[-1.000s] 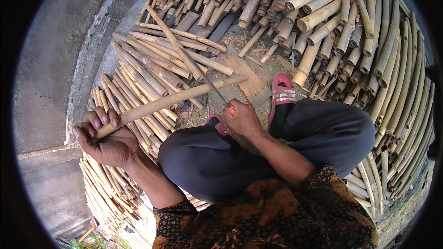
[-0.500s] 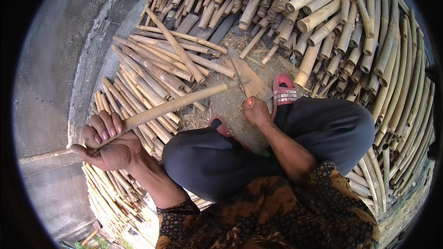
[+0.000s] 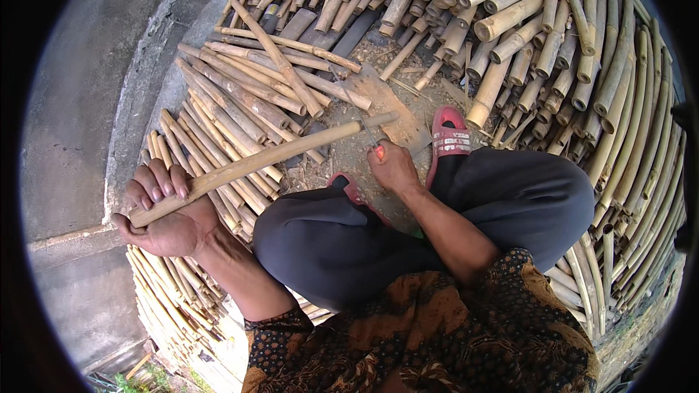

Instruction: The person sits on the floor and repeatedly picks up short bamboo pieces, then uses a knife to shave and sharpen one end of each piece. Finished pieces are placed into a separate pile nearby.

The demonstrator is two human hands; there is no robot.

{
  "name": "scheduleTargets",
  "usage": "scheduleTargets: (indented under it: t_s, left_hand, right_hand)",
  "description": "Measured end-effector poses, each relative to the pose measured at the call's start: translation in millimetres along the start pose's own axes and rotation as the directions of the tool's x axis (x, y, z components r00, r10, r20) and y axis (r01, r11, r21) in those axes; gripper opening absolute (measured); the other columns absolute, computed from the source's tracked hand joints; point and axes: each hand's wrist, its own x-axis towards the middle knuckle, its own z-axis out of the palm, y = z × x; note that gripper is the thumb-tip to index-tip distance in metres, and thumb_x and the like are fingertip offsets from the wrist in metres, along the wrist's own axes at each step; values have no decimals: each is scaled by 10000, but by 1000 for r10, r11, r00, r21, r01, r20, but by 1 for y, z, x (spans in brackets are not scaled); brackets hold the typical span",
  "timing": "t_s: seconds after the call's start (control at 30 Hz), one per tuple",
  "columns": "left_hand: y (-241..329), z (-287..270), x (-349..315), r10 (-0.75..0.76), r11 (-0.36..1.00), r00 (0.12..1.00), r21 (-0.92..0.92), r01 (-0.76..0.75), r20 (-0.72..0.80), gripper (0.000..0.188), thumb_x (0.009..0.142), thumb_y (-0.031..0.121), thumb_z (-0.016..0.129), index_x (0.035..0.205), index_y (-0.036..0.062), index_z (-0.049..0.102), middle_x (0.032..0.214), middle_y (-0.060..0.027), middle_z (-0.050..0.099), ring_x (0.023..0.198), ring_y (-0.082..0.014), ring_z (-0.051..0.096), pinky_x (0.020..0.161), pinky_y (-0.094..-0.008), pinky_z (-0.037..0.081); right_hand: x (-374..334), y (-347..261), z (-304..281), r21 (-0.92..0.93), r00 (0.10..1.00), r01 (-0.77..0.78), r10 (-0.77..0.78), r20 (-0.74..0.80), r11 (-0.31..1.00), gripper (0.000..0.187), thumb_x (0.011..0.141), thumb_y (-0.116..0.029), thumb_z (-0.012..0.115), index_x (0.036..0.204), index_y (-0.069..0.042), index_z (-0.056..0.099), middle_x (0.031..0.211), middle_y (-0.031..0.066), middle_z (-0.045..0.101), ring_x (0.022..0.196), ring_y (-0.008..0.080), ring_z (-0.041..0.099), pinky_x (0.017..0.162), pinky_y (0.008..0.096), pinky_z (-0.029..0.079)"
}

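Observation:
My left hand point(image 3: 171, 207) has its fingers curled over the near left end of a bamboo pole point(image 3: 280, 155), thumb sticking out below. The pole slants up to the right, and its far tip lies over a flat brown board point(image 3: 389, 102) on the ground. Just below that tip, my right hand point(image 3: 397, 169) is closed around the orange handle point(image 3: 379, 151) of a long-bladed knife. Its thin blade is smeared and hard to trace, running up and left from the handle near the pole's far part.
Cut bamboo poles point(image 3: 251, 109) lie fanned out on the left, beside a grey concrete wall point(image 3: 80, 102). Larger stacks of bamboo point(image 3: 502, 22) rise ahead and curve round the right. Shavings litter the ground between my feet, which wear red slippers point(image 3: 450, 135).
My right hand has shifted left and slightly up, and the knife blade has tilted left towards the pole. The pole's far end has risen slightly in view, and its held end sits a little higher.

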Motion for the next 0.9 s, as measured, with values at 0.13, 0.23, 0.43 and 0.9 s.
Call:
scheduleTargets:
  t_s: [0.13,0.23,0.43,0.9]
  left_hand:
    - [-2,-2,1,30,998,999,58,-31,16,546,1033,536,356,671,137,442,598,-11,372,540,-136,364,480,-273,353]
    - [-4,-1,1,32,997,999,69,-32,2,552,1032,532,345,664,136,459,556,-10,392,487,-128,380,445,-265,359]
    - [-4,13,-1,99,975,992,205,-82,-77,570,1059,513,296,659,143,465,519,-1,409,424,-127,381,430,-260,358]
    - [-3,8,5,19,998,994,63,-26,104,671,1079,552,211,620,130,460,593,-33,418,517,-131,411,415,-253,408]
  right_hand:
    - [2,9,-2,-9,999,-55,55,1,998,339,927,-318,579,955,9,660,895,309,683,925,491,666,817,539,526]
    - [1,11,2,0,999,41,-41,18,999,344,927,-327,584,965,4,670,911,310,683,934,497,661,831,547,520]
    - [1,9,-1,14,985,-146,147,-94,989,307,917,-286,611,954,14,664,920,302,683,922,491,664,819,544,523]
    - [-6,7,-11,22,995,87,-86,-54,996,270,900,-264,631,929,2,664,858,281,682,864,469,674,779,510,525]
